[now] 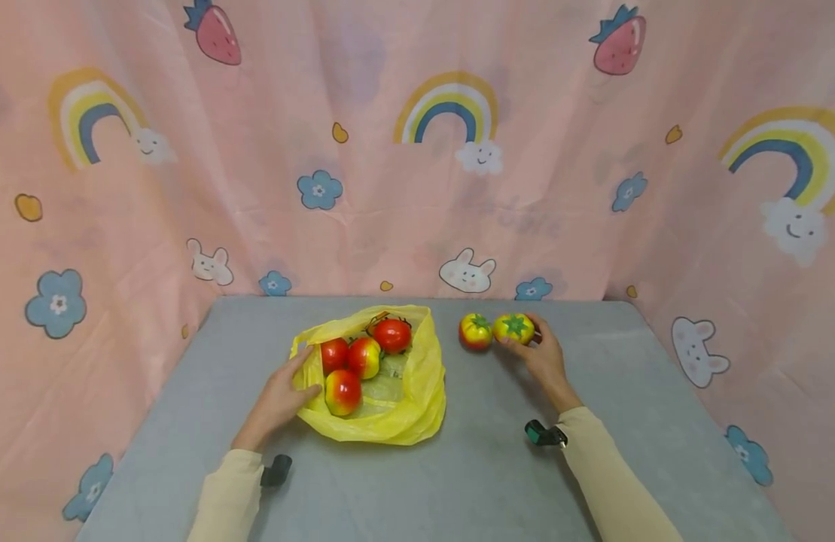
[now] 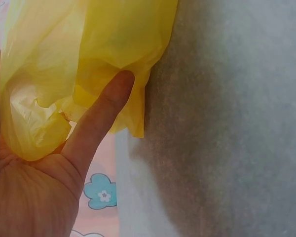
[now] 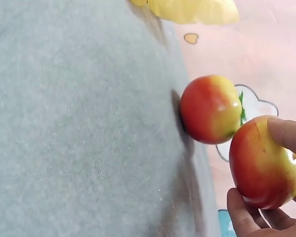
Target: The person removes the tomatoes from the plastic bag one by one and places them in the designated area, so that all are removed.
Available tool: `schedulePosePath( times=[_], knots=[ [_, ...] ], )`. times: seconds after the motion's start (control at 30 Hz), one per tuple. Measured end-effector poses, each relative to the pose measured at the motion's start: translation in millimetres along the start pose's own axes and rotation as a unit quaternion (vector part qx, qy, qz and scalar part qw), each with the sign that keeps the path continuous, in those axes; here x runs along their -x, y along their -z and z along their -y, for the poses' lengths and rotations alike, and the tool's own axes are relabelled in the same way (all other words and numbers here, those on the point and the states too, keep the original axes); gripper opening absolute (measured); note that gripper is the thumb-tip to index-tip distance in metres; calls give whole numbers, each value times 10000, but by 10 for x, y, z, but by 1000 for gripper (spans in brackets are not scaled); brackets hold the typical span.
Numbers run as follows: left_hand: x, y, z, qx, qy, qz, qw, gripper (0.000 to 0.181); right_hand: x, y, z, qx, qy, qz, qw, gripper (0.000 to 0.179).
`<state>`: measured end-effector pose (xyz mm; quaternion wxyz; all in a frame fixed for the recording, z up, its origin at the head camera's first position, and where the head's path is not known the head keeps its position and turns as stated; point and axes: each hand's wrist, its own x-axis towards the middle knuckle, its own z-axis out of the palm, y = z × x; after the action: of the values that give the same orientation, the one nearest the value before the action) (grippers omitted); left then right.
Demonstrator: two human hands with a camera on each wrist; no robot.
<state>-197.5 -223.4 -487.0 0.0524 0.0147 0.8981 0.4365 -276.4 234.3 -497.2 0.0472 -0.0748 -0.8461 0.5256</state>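
My right hand (image 1: 540,354) pinches a red-and-yellow tomato (image 3: 264,165) with a green star-shaped top, thumb on one side and fingers on the other. Just left of it, a similar tomato (image 1: 475,332) sits on the table. My left hand (image 1: 276,403) holds the left side of a yellow plastic bag (image 1: 427,399), which lies with its mouth spread open. In the left wrist view the thumb (image 2: 101,116) stretches along the bag's film. Inside the bag are several tomatoes, among them a red-and-yellow one (image 1: 343,392) and a red one (image 1: 393,336) with dark stems.
A grey-covered table (image 1: 403,489) carries everything. A pink printed curtain (image 1: 390,226) hangs behind and along both sides of it. Small dark devices sit at both wrists, one by the left sleeve (image 1: 227,497).
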Motion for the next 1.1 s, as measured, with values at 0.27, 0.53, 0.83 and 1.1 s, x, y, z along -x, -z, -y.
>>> schedulePosePath(
  times=[0.27,0.53,0.83,1.1],
  knots=[
    [-11,10,8,-34,38,-24,10000,73,-65,-26,-83,92,-160,-23,9998,83],
    [-29,-33,20,-53,-2,-46,10000,74,-196,67,-162,495,25,134,9987,83],
    [-44,-29,12,-76,50,-86,9999,74,-229,69,-164,560,-17,350,9978,80],
    [-28,-16,24,-149,-33,-114,9998,74,-208,11,-218,515,-28,559,9971,82]
  ],
)
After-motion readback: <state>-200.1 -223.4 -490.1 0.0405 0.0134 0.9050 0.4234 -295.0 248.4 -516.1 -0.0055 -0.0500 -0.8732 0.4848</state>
